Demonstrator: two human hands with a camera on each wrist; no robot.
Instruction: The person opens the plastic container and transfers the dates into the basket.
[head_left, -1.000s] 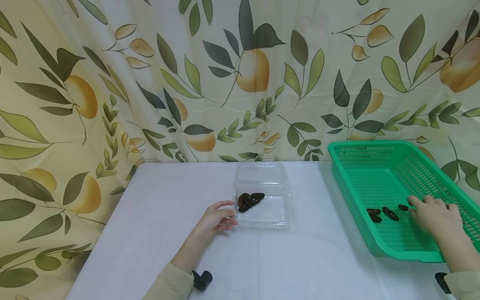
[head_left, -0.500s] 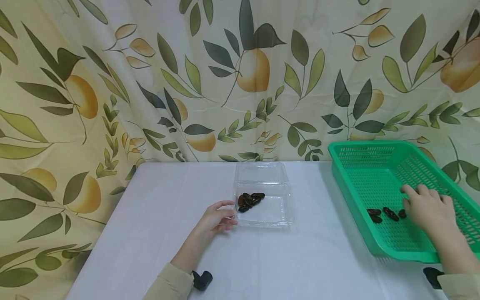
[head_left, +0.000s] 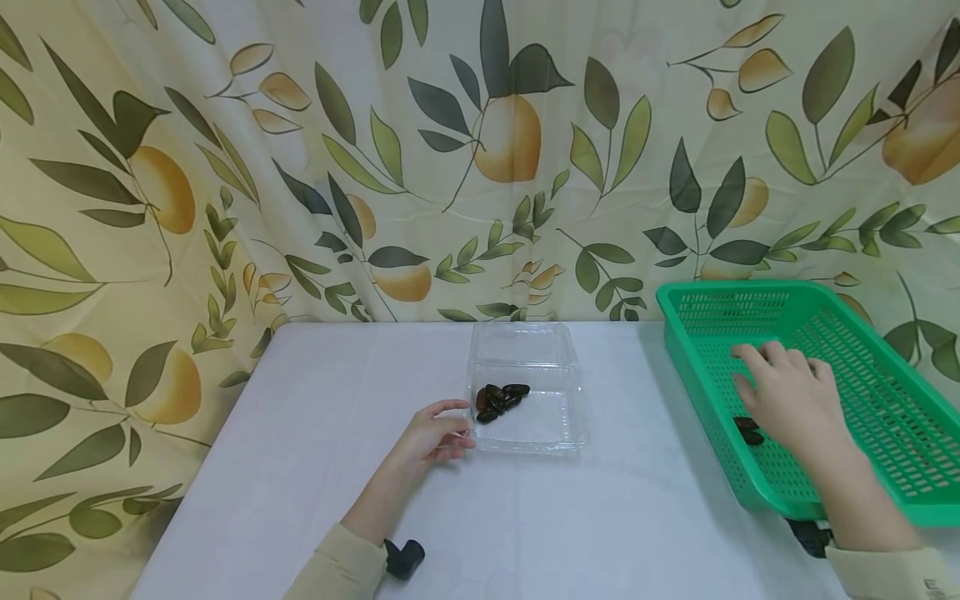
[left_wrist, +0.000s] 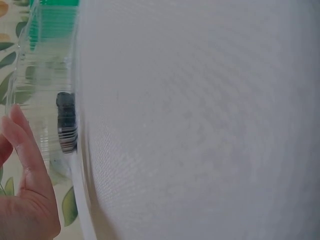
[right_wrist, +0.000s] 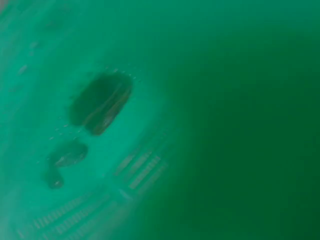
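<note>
Several dark brown oval pieces, like dates point(head_left: 491, 400), lie in the left part of a clear lidded box point(head_left: 553, 421), its lid folded back. My left hand point(head_left: 431, 437) touches the box's left side with fairly straight fingers; the left wrist view shows these fingers point(left_wrist: 27, 150) against the clear plastic point(left_wrist: 45, 75). My right hand point(head_left: 798, 408) hovers inside the green basket point(head_left: 697, 375), fingers loosely bent and apart, holding nothing visible. Two dark pieces point(head_left: 750, 437) lie just below its thumb. The right wrist view is blurred, with dark pieces point(right_wrist: 102, 102) and no hand.
A white cloth covers the table point(head_left: 300, 467). The basket's high rim stands at the right, near the patterned curtain point(head_left: 600, 208) behind the table. A black wrist device point(head_left: 405, 558) sits by the left cuff.
My right hand has moved left across the basket, now covering the spot where two other dark pieces lay. My left hand and the clear box have stayed put.
</note>
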